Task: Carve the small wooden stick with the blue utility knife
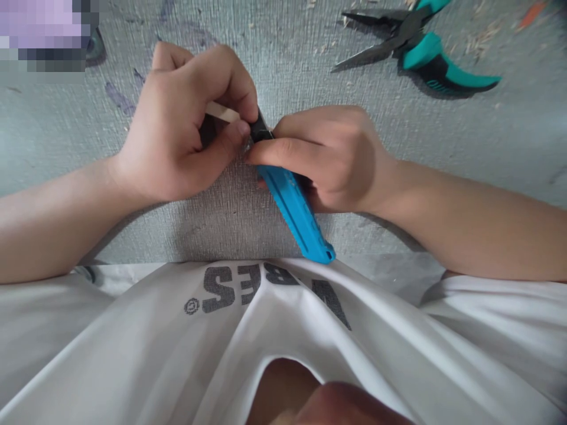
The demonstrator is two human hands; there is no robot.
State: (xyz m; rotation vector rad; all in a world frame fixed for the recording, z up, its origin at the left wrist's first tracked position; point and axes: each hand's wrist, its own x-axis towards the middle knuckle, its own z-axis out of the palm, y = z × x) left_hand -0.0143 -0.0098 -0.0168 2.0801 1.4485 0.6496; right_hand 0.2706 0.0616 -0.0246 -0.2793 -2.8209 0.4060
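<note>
My right hand (336, 156) is wrapped round a blue utility knife (295, 212), whose handle slants down toward my white shirt. The knife's black front end (260, 130) sits between my two hands. My left hand (186, 124) is curled closed on a thin pale wooden stick (221, 111), with the thumb pressed close to the knife's black tip. The stick's far end is hidden inside my fingers. Both hands hover just above a grey textured surface (283, 59).
Long-nose pliers (416, 50) with teal and black handles lie open at the upper right. Small wood shavings (481, 35) are scattered around them. An orange scrap (529, 15) lies near the top right corner. A blurred patch covers the top left.
</note>
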